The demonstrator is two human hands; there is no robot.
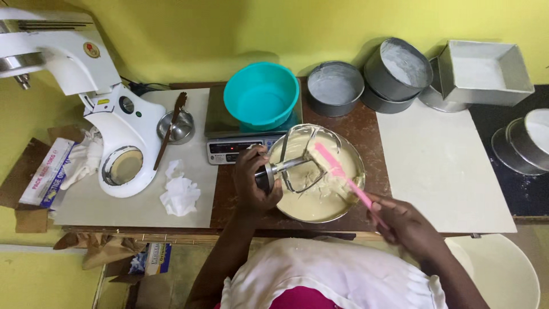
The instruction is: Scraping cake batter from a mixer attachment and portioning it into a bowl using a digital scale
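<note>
The left hand [254, 183] is closed around the stem of a metal beater attachment [297, 169], holding it level over the steel mixing bowl [351, 197]. The right hand [407, 226] grips the handle end of a pink spatula [340, 174], its blade laid against the beater's wire frame above the pale batter [320, 200].

Taking the mixing bowl as the landmark, largest things first. The surface [366, 134] beneath it is brown, with a white board [443, 166] lying just to the bowl's right. Well to the bowl's left stands a white stand mixer [108, 114] with its head tilted up. Beyond the bowl, touching its far rim, sits a kitchen scale [234, 149] carrying an empty teal bowl [260, 94]. Beyond and to the right are floured round cake tins [394, 66] and a square tin [486, 68]. To the bowl's left lies a crumpled white tissue [180, 194], and farther back-left a small steel cup [177, 129].

The beater's long axis runs left to right, stem in the left hand and frame over the bowl's middle. The spatula's axis runs diagonally from the right hand, near the bowl's right edge, up and left to the beater. The left hand is the nearer to the beater; the right reaches it only through the spatula.
</note>
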